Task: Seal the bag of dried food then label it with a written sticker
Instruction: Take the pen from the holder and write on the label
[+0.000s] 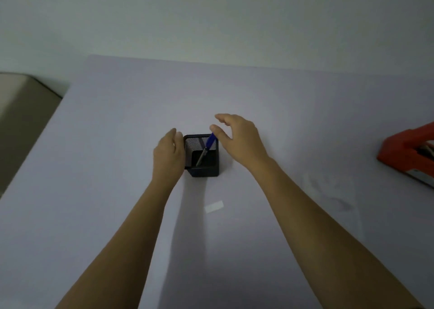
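One blue pen (209, 144) stands tilted in one black mesh holder (202, 155) at the tabletop's (281, 121) middle. The right hand (237, 139), fingers spread, hovers just beside its cap. The left hand (168, 153), fingers together, touches the holder's left wall. One white sticker (214, 207) lies nearer the front edge.

The pale lilac tabletop (270, 102) lies open behind and in front of the square black mesh pen holder (203, 165), apart from a small white rectangular sticker (214, 207) near its front. An orange-red metal sealing machine (408, 153) blocks the far right edge.
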Demonstrator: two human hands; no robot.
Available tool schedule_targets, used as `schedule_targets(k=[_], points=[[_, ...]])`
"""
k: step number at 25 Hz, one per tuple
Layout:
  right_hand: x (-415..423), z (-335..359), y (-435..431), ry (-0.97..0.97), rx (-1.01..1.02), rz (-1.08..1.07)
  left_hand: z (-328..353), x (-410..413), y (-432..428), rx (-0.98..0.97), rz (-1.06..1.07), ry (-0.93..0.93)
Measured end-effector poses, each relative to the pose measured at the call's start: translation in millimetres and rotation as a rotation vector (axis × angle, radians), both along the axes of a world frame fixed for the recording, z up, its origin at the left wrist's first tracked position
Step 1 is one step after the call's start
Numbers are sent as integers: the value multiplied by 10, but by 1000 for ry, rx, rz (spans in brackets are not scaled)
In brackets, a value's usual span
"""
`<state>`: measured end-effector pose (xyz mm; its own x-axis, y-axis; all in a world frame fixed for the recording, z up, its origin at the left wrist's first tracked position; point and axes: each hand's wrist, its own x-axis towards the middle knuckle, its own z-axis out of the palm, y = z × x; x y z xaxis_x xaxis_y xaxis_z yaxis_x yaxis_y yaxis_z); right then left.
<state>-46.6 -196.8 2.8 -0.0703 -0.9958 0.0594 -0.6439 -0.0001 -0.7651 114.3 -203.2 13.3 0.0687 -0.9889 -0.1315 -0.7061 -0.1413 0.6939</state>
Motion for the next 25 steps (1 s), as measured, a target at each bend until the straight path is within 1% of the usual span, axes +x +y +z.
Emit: schedule_targets(k=[2,4,7,8,12,13,15,16,17,19,22,25], points=[[82,-92,-72,28,59,-4,-76,1,10,154,1,134],[93,-161,-70,67,1,-49,-111,-17,1,198,34,183],[137,-166,-20,178,-149,-55,-165,-13,-28,162,2,104],[159,-127,0,197,-210,-58,-172,-11,-36,155,3,106],[96,215,53,161,-403,-156,-148,-7,-35,160,-14,112],[54,322,71,136,-450,-193,-99,-1,-21,113,-4,137],[-13,538,97,68,-526,-266,76,43,28,-92,-35,238],[-46,628,96,32,-556,-302,155,59,44,-184,-120,278],[-71,697,93,-1,-576,-338,224,65,63,-217,-228,289],[-96,769,105,-57,-577,-398,293,47,122,-207,-398,240],[-135,782,156,-188,-556,-460,249,-31,192,-283,-424,184],[-109,755,232,-369,-514,-522,199,-113,283,-439,-457,138]])
